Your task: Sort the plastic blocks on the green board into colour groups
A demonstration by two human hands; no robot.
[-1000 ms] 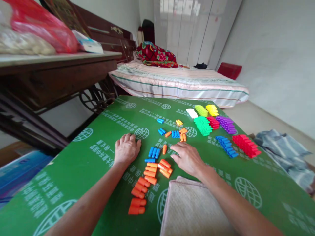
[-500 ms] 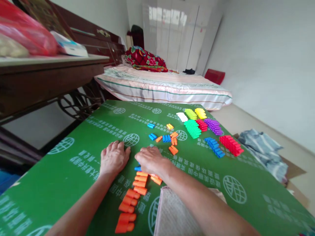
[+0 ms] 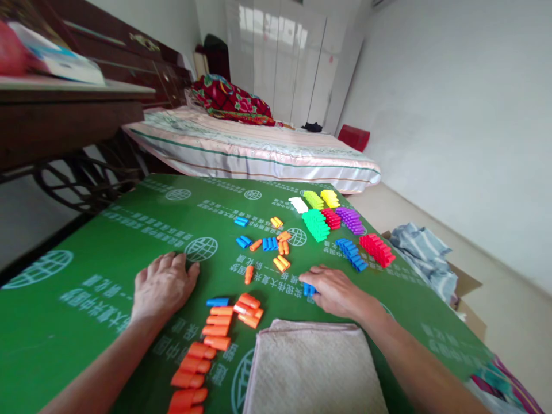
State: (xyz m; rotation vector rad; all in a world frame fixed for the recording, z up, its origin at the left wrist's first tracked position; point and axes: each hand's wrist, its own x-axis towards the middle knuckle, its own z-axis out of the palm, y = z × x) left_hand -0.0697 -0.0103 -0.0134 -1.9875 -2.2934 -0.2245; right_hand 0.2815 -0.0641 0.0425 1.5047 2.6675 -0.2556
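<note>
My left hand (image 3: 163,283) lies flat, palm down, on the green board (image 3: 107,253), fingers together, holding nothing. My right hand (image 3: 334,288) is curled over some blue plastic pieces (image 3: 309,289) that peek out under its fingers. A single blue piece (image 3: 217,301) lies between the hands, above a column of orange pieces (image 3: 207,345). More orange pieces (image 3: 248,307) sit beside it. Loose blue and orange pieces (image 3: 269,244) are scattered farther out.
Sorted rows stand at the far right of the board: white, lime, yellow, green (image 3: 316,223), red, purple, blue (image 3: 352,254) and red (image 3: 376,249). A beige towel (image 3: 310,371) lies at the near edge. A bed (image 3: 259,149) is beyond, a dark wooden table (image 3: 64,115) at left, cloth (image 3: 425,253) on the floor.
My right hand swept a group of blue pieces from the middle rightward across the board. The left hand stayed flat. The camera view swung to the right.
</note>
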